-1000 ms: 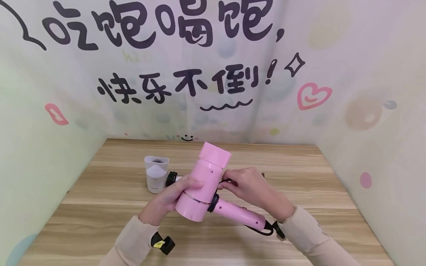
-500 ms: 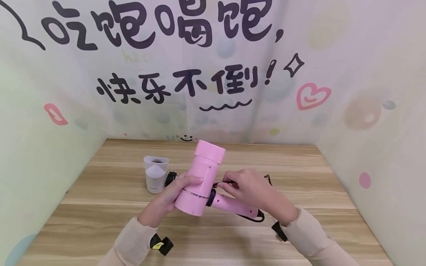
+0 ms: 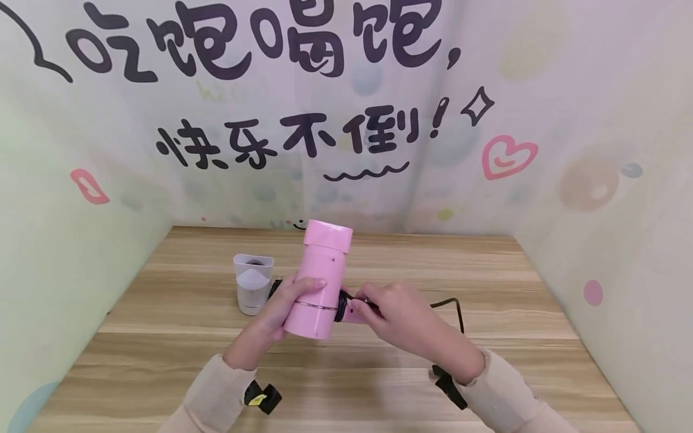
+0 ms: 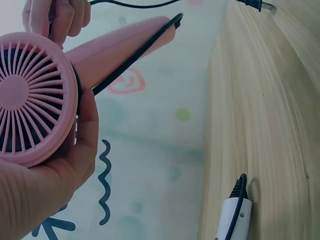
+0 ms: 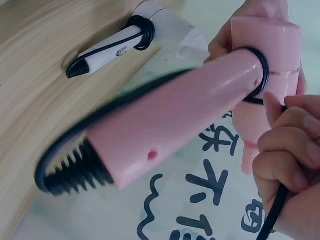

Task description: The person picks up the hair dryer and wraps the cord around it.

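My left hand (image 3: 276, 310) grips the barrel of a pink hair dryer (image 3: 325, 270), holding it above the table with its nozzle end up. In the left wrist view its round rear grille (image 4: 14, 92) faces the camera. My right hand (image 3: 403, 316) pinches the black power cord (image 5: 272, 215) beside the top of the handle (image 5: 175, 115). Cord loops wrap around the handle where it meets the barrel. One stretch of cord runs along the handle from its ribbed end. In the head view my right hand hides most of the handle.
A white hair dryer (image 3: 253, 288) is on the wooden table (image 3: 216, 373) behind my left hand, cord coiled around its handle (image 5: 102, 52). A black plug (image 4: 252, 4) shows at the top of the left wrist view. A printed backdrop (image 3: 460, 198) encloses the table.
The pink hair dryer has turned more upright and shifted slightly left and up. My right hand stays on the cord, with more loose cord now trailing to its right.
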Tool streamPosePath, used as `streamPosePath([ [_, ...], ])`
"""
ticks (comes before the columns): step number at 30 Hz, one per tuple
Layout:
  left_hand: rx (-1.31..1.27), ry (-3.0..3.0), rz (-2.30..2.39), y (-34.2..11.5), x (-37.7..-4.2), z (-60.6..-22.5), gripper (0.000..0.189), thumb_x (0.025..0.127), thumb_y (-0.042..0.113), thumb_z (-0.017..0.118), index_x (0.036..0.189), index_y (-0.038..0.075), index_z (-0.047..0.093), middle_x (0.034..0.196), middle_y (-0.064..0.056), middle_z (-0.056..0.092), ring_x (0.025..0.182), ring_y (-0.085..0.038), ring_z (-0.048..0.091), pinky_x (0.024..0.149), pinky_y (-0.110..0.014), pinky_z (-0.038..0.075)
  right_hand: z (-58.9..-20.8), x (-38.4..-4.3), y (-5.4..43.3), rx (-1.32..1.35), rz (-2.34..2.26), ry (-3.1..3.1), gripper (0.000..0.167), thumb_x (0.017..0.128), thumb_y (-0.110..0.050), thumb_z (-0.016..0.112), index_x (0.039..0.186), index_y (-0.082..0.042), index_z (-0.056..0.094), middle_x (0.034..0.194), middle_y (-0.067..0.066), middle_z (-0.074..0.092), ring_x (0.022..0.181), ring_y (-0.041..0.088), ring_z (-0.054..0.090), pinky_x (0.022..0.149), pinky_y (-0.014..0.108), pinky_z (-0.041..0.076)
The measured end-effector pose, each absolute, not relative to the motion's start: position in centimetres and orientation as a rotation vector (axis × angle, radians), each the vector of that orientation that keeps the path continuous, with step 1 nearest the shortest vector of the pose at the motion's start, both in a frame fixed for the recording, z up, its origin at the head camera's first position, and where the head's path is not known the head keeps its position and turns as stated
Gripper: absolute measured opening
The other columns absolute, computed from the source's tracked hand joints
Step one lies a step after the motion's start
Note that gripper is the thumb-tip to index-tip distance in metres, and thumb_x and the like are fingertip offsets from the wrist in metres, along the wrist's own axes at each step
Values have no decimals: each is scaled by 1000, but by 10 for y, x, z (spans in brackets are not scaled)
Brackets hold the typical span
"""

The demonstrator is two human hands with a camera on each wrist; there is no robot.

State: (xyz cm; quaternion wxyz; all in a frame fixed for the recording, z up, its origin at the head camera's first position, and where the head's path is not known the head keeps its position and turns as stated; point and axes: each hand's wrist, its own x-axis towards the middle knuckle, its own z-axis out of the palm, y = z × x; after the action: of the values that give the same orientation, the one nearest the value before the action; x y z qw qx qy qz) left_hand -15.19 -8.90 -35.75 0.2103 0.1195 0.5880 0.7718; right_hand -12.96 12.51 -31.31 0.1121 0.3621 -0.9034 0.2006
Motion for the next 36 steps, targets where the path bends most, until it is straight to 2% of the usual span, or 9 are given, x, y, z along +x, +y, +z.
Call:
streamPosePath([
  [6,334,1675,2244,-88,-151,-357,41,86,21,50,122,4,43,100,3,69,86,-16,64,77,-35,51,-309,-125,122,937,681,-2768,19,93,-17,51,81,-11,65,58,-9,50,51,2,40,48,17,35],
  [12,367,1641,2366,-89,-153,-358,37,87,20,45,123,10,44,103,4,68,88,-14,64,77,-33,51,-309,-124,123,886,878,-2918,29,98,-19,41,79,-15,62,64,-8,52,56,5,41,55,21,39],
  [17,496,1424,2474,-91,-154,-360,36,90,20,29,123,15,44,107,6,65,90,-10,62,77,-28,51,-315,-127,122,1067,1113,-2949,30,101,-21,36,87,-14,61,60,-9,44,54,3,40,55,21,40],
  [20,557,1332,2527,-90,-153,-358,37,91,23,28,124,16,42,108,6,64,92,-10,62,78,-26,50,-320,-130,122,1194,1278,-2944,31,102,-24,33,93,-12,60,58,-9,43,50,1,40,52,20,40],
  [25,545,1192,2641,-88,-151,-354,37,93,32,34,125,15,38,106,4,66,94,-10,62,81,-25,49,-332,-137,118,1293,1458,-2964,31,102,-26,34,95,-10,59,56,-6,43,46,3,40,45,20,38],
  [28,530,1075,2691,-87,-150,-351,38,94,36,38,125,15,36,104,1,66,95,-11,62,82,-25,49,-344,-141,114,1344,1467,-2978,30,101,-24,36,94,-8,59,55,-6,42,46,2,39,46,18,37],
  [33,583,897,2649,-86,-147,-350,38,94,35,40,126,16,35,107,-2,65,97,-14,62,81,-26,50,-353,-151,113,1406,1379,-2939,28,100,-22,39,93,-6,61,54,-7,39,48,1,36,50,18,36],
  [36,616,846,2609,-85,-146,-350,38,94,33,40,127,14,37,109,-4,65,98,-15,62,81,-27,50,-352,-158,116,1380,1328,-2910,24,99,-22,43,93,-9,62,61,-4,48,50,1,37,49,19,36],
])
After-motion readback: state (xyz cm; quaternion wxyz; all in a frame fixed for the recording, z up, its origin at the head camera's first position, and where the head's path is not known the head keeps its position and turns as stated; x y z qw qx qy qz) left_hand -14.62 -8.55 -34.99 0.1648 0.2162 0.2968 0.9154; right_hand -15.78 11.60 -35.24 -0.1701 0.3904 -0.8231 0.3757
